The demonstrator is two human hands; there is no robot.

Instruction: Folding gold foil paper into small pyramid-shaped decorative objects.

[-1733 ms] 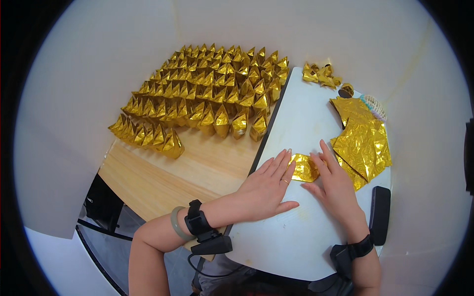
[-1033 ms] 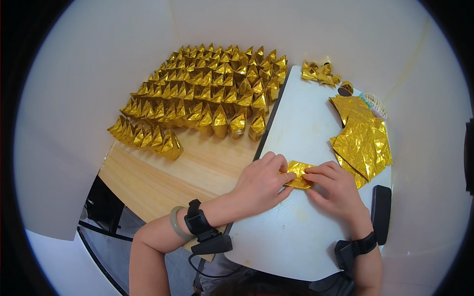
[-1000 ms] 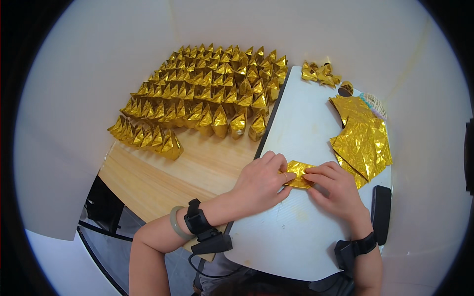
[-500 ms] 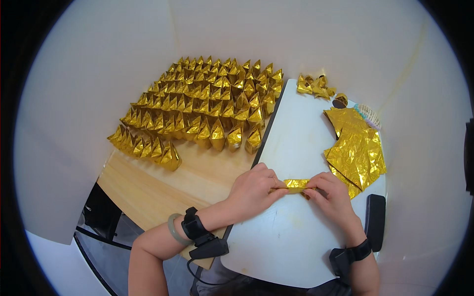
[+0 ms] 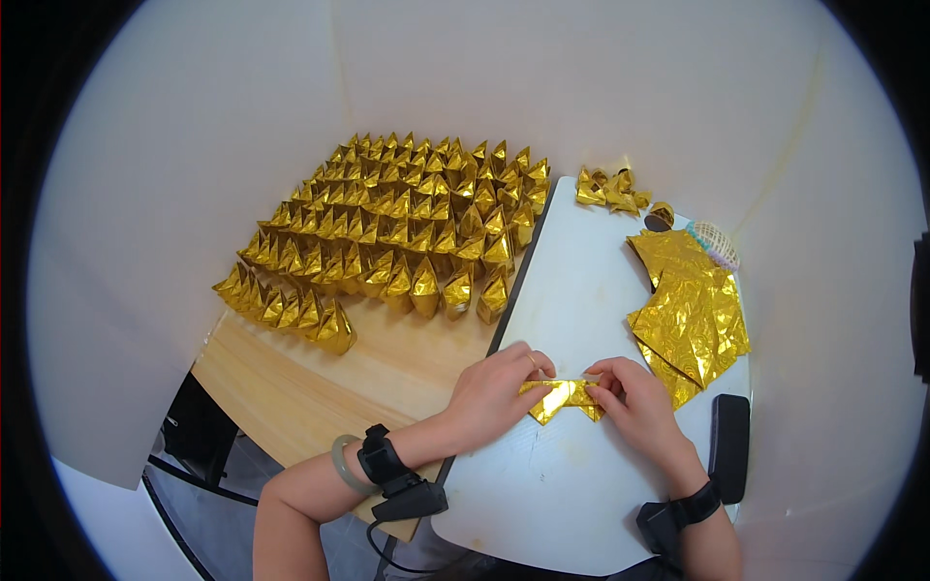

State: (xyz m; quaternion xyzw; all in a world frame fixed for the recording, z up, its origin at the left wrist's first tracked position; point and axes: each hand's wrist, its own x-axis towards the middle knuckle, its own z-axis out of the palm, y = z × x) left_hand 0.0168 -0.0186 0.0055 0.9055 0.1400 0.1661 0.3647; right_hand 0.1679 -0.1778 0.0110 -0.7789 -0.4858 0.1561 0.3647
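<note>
A folded piece of gold foil paper (image 5: pixel 560 396) lies low over the white board, a flat band along its top edge and pointed flaps hanging toward me. My left hand (image 5: pixel 496 395) pinches its left end, thumb on the near side and fingers curled behind. At the other end, my right hand (image 5: pixel 639 405) grips it between thumb and bent fingers. Part of each end is hidden by the fingers. Flat sheets of gold foil paper (image 5: pixel 690 315) lie in an overlapping pile beyond my right hand.
Rows of folded gold foil ingots (image 5: pixel 397 218) stand on the wooden table (image 5: pixel 291 363) at left. The white board (image 5: pixel 552 494) carries a few gold pieces (image 5: pixel 612 191), a round gold-and-dark item (image 5: pixel 660 216), a woven ball-like object (image 5: pixel 714 245) and a black oblong case (image 5: pixel 730 448).
The folded strip has turned so that its pointed flaps now show below the band. Both hands have shifted slightly nearer me in the picture, as the whole view moved down a little.
</note>
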